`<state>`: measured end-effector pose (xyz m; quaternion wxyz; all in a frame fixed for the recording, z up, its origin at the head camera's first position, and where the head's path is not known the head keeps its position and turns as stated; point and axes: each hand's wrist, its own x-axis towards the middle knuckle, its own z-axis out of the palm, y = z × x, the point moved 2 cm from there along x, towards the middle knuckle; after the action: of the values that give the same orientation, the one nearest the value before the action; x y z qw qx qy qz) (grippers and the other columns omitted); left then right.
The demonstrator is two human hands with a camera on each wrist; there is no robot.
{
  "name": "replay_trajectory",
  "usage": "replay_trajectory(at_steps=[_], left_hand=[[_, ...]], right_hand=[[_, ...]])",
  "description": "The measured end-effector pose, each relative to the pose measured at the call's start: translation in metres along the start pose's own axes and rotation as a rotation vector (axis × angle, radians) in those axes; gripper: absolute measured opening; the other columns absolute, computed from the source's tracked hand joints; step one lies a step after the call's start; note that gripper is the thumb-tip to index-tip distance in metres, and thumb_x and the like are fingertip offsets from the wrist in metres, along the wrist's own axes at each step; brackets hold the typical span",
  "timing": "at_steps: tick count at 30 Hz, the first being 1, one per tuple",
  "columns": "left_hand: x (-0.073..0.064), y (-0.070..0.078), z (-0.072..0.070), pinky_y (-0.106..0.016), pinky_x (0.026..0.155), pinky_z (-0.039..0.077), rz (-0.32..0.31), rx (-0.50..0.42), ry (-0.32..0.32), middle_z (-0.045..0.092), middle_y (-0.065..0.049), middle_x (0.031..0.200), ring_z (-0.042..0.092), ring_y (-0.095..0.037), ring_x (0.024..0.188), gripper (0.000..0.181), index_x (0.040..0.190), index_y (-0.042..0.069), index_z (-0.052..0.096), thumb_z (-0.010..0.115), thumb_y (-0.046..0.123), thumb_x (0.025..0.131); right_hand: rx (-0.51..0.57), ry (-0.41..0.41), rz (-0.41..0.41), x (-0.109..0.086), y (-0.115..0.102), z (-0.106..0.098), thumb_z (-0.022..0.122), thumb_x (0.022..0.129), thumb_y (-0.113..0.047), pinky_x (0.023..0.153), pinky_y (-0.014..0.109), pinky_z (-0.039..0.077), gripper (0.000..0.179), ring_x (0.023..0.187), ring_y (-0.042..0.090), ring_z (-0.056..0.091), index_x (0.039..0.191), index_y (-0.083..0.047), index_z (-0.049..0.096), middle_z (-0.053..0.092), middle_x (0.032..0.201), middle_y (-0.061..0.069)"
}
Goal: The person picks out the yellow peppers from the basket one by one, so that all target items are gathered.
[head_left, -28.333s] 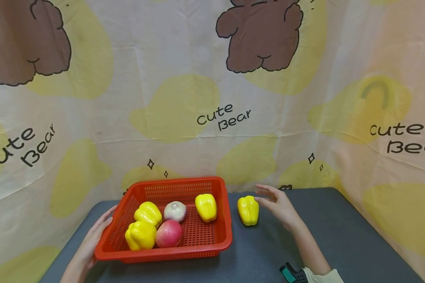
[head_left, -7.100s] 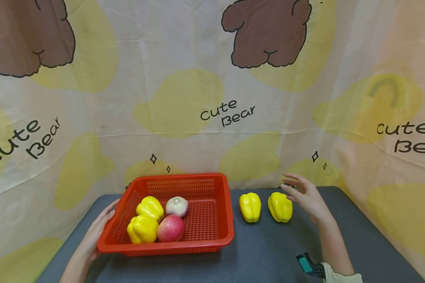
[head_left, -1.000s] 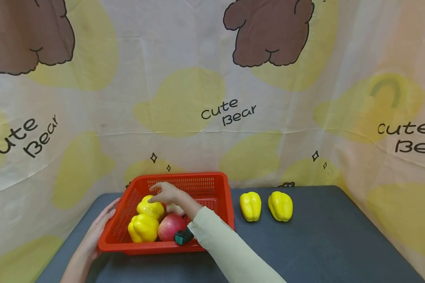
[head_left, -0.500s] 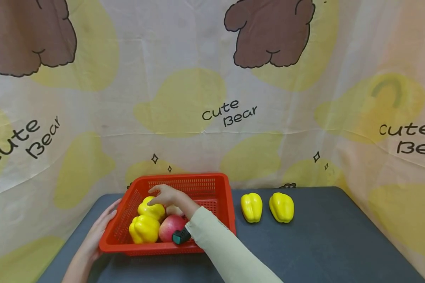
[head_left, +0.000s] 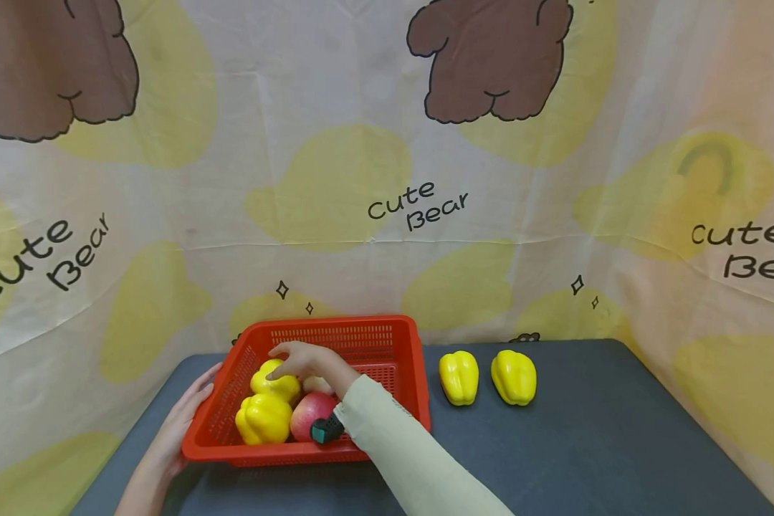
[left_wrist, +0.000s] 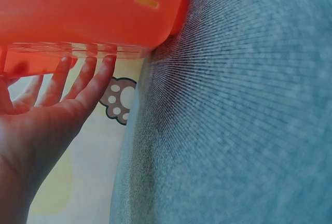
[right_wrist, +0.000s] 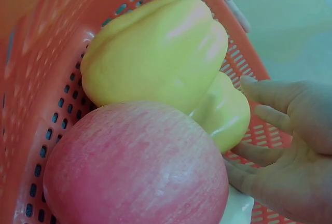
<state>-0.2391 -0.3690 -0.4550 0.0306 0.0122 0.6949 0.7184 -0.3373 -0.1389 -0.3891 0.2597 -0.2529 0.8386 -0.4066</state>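
Observation:
A red plastic basket (head_left: 306, 451) stands on the table's left half. Inside are two yellow bell peppers, a nearer one (head_left: 262, 420) and a farther one (head_left: 285, 387), plus a pink-red apple (head_left: 309, 416) and a whitish onion (head_left: 316, 384), partly hidden by my right arm. My left hand (head_left: 177, 428) rests against the basket's left side with fairly straight fingers, which touch its wall in the left wrist view. My right hand (head_left: 309, 360) reaches into the basket at the farther pepper. In the right wrist view its spread fingers (right_wrist: 259, 154) lie beside that pepper, without a visible firm grip.
Two more yellow bell peppers, one nearer the basket (head_left: 459, 378) and one further right (head_left: 514, 378), lie on the dark grey table (head_left: 593, 437). A printed cloth (head_left: 335, 186) hangs behind the table. A black-and-teal device (head_left: 327, 430) sits at my right wrist.
Two peppers have left the basket's right part and lie on the table, counting from the oldest frames. Since then my right hand has crossed into the basket; in the last second it has barely moved.

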Motion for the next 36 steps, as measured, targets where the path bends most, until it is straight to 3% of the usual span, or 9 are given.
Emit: replay_trajectory(at_steps=[6,18,23,36], left_hand=[[-0.0009,0.001,-0.0004,-0.034,0.087,0.062,-0.006,0.003,0.005,0.06,0.033,0.123,0.069,-0.001,0.109,0.06,0.169,0.02,0.011,0.034,0.04,0.116],[-0.0026,0.0011,-0.0014,-0.033,0.088,0.062,-0.001,-0.005,0.007,0.06,0.033,0.124,0.068,-0.001,0.109,0.06,0.169,0.021,0.011,0.034,0.04,0.116],[-0.0021,0.0017,-0.0011,-0.034,0.088,0.062,-0.009,0.004,0.01,0.06,0.033,0.124,0.068,-0.001,0.11,0.062,0.169,0.019,0.01,0.034,0.04,0.116],[0.0001,0.0016,0.0014,-0.034,0.088,0.062,-0.003,-0.006,0.006,0.061,0.031,0.125,0.069,-0.002,0.11,0.061,0.169,0.02,0.011,0.034,0.04,0.116]], right_hand=[[0.076,0.029,0.034,-0.0007,-0.0006,0.0044,0.073,0.1,-0.012,0.099,0.043,0.058,0.046,0.102,0.022,0.061,0.143,-0.005,0.06,0.06,0.138,0.01],[0.058,0.049,0.037,0.0,-0.0036,0.0059,0.077,0.096,-0.011,0.087,0.038,0.059,0.046,0.08,0.022,0.055,0.14,-0.003,0.063,0.063,0.121,0.006],[0.119,0.045,0.047,-0.0008,-0.0058,0.008,0.074,0.097,-0.008,0.093,0.042,0.058,0.034,0.083,0.023,0.056,0.13,-0.005,0.065,0.061,0.108,0.005],[0.148,-0.003,0.077,-0.0051,-0.0087,0.0105,0.073,0.096,-0.002,0.104,0.044,0.055,0.034,0.096,0.023,0.056,0.126,-0.012,0.059,0.057,0.116,0.005]])
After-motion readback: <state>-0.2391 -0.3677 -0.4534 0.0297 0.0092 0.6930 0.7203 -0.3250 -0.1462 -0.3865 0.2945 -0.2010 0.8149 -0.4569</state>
